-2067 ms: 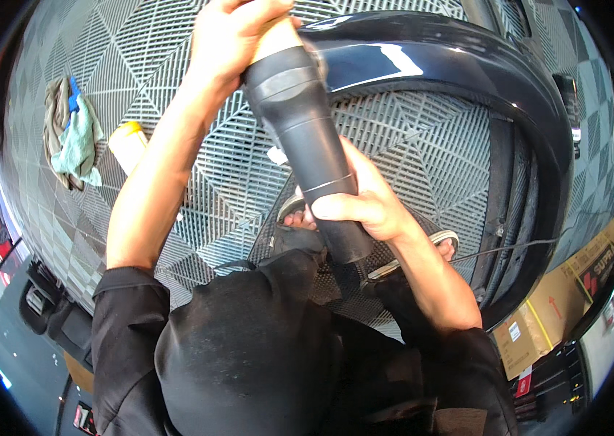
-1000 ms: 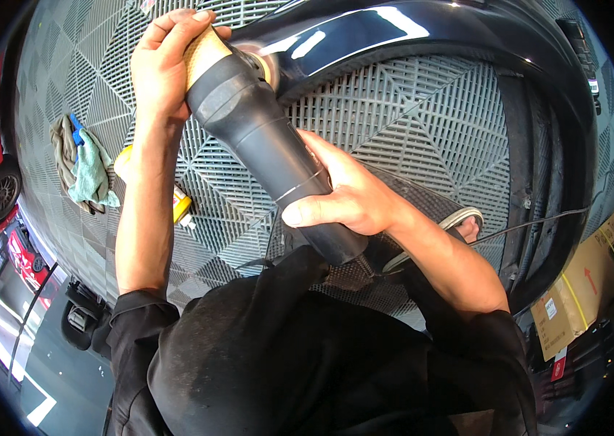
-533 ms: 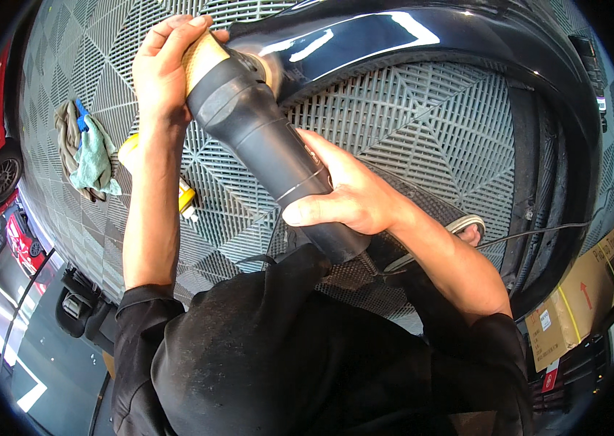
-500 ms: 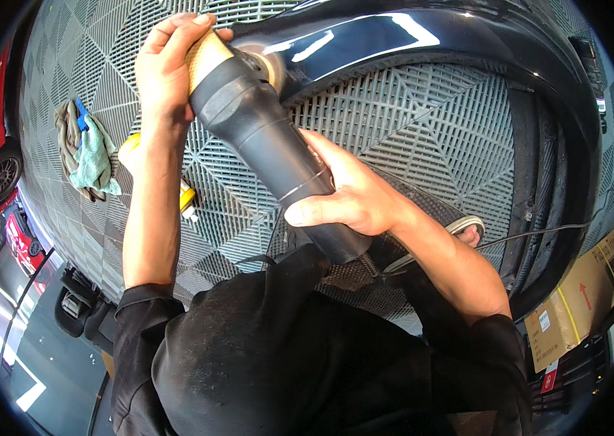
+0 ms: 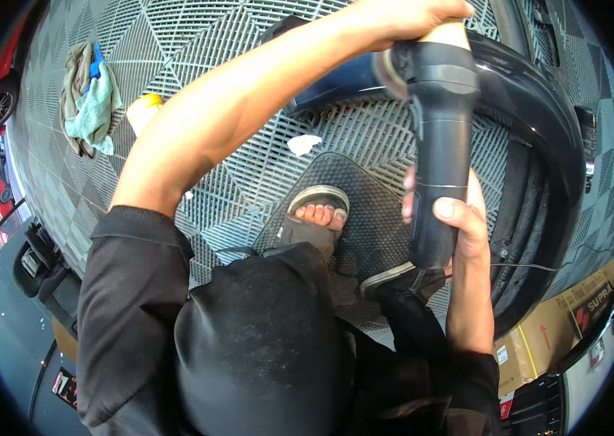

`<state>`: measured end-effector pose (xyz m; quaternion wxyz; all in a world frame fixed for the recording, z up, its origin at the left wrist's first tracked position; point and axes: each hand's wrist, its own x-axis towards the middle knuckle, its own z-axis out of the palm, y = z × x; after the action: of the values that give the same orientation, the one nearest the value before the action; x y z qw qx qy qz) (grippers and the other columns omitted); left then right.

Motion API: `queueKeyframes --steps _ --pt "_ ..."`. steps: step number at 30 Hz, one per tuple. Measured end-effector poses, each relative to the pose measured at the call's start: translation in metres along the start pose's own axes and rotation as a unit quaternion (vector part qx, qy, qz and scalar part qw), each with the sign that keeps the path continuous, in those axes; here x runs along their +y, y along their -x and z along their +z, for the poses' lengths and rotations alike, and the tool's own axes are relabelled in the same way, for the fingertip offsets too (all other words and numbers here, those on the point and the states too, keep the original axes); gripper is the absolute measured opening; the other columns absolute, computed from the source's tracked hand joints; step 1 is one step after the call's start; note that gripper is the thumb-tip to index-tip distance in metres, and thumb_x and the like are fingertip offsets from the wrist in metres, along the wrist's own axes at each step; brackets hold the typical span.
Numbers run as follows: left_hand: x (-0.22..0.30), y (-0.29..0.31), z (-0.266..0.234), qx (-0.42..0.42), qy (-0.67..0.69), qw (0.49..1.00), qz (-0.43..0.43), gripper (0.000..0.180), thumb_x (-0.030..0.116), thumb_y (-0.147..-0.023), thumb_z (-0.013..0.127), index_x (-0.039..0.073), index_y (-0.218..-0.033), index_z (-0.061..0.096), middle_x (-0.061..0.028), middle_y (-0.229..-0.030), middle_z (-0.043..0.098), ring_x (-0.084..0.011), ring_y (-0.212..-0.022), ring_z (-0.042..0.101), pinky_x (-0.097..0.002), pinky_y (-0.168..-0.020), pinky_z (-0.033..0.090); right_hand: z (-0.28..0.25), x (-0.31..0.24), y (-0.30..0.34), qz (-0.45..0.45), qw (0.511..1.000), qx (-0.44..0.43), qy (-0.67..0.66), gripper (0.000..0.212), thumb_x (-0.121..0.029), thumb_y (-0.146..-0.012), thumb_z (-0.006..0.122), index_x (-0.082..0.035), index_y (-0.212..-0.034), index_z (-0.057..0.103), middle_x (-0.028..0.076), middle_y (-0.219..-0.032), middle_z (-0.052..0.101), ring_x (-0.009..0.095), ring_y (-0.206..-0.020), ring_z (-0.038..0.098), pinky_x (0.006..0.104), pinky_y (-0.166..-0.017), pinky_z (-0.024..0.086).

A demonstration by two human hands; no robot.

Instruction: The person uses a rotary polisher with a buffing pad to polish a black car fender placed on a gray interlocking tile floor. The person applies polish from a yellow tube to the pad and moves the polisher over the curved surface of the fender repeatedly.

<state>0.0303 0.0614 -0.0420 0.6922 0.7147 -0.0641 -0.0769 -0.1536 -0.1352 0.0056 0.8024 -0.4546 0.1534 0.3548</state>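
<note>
A black corded polisher [image 5: 443,138] with a yellowish patch on its head stands lengthwise in front of me. My left hand [image 5: 423,18] lies over the head at the far end, its fingers closed and partly hidden. My right hand [image 5: 469,218] wraps round the lower body, thumb on top. On the left side of the head, the round pad [image 5: 392,73] is blurred and meets a glossy dark car body panel [image 5: 539,109]. The panel curves from the middle round to the right, and my left arm and the polisher cover part of it.
Grey and green cloths [image 5: 93,105] lie on the grid floor at left, near a yellow container [image 5: 145,110]. White crumpled paper [image 5: 303,144] lies by the dark mat [image 5: 365,211] under my feet. The cord [image 5: 528,266] runs right, toward a cardboard box [image 5: 536,345]. A red car stands far left.
Both hands have carried the polisher to the right along the panel, and it has turned from slanted to nearly straight. The white paper and my left foot now show.
</note>
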Motion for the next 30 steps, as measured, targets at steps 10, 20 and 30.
queueKeyframes --steps 10,20,30 --pt "0.001 -0.005 0.012 0.000 -0.046 0.996 0.073 0.024 0.024 -0.090 0.073 0.001 -0.096 0.074 -0.0119 -0.099 0.071 -0.0204 -0.090 0.068 -0.0348 -0.081 0.055 -0.003 0.005 0.005 -0.005 1.000 0.001 -0.014 0.074 -0.022 -0.078 0.081 0.003 -0.137 0.044 0.019 -0.107 0.065 0.025 -0.081 0.071 0.0376 -0.073 0.062" --pt "-0.002 0.041 -0.051 0.084 0.090 0.989 -0.085 0.018 0.015 -0.091 0.074 0.000 -0.101 0.072 -0.0103 -0.093 0.071 -0.0161 -0.082 0.067 -0.0300 -0.074 0.055 0.026 0.017 -0.025 0.033 0.996 -0.079 0.024 0.074 -0.016 -0.079 0.081 0.000 -0.142 0.044 0.015 -0.102 0.067 0.022 -0.079 0.071 0.0350 -0.074 0.060" --pt "-0.021 0.058 -0.065 0.197 0.105 0.973 -0.066 0.017 0.015 -0.092 0.075 0.002 -0.101 0.068 -0.0069 -0.086 0.070 -0.0134 -0.078 0.066 -0.0297 -0.070 0.055 0.018 -0.031 -0.044 0.141 0.972 -0.118 0.150 0.083 -0.025 -0.080 0.083 -0.001 -0.146 0.039 0.016 -0.100 0.066 0.025 -0.076 0.071 0.0371 -0.071 0.063"
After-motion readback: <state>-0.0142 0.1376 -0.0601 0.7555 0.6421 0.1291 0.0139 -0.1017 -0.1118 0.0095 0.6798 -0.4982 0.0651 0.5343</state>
